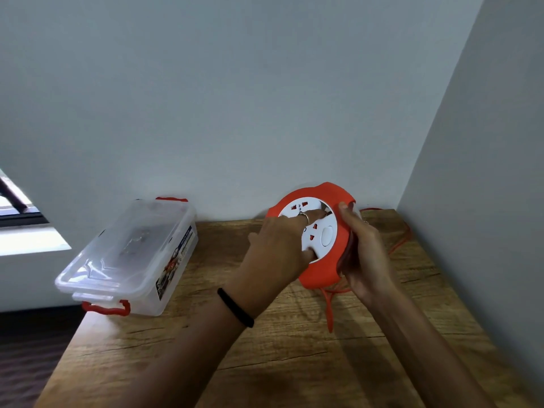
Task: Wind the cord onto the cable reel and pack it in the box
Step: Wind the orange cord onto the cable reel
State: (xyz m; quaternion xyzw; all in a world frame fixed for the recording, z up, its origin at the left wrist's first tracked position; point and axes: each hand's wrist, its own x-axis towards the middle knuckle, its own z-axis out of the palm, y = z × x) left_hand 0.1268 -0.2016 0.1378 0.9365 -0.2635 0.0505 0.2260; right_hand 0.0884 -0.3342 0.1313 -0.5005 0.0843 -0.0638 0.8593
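The person held the cable reel (316,231) tilted up off the tabletop (265,357), its white socket face turned toward the camera, probably so the winding part could be reached. The right hand (363,248) curled round the reel's orange rim from the side and steadied it. The left hand (282,245) lay on the white face with fingers bent onto it, apparently gripping the centre to turn it; the exact hold was partly hidden. Loose orange cord (328,304) trailed below and behind the reel across the tabletop, so winding looked unfinished. The clear box (129,254) stood well to the left of the reel with its lid on, likely set aside for packing later.
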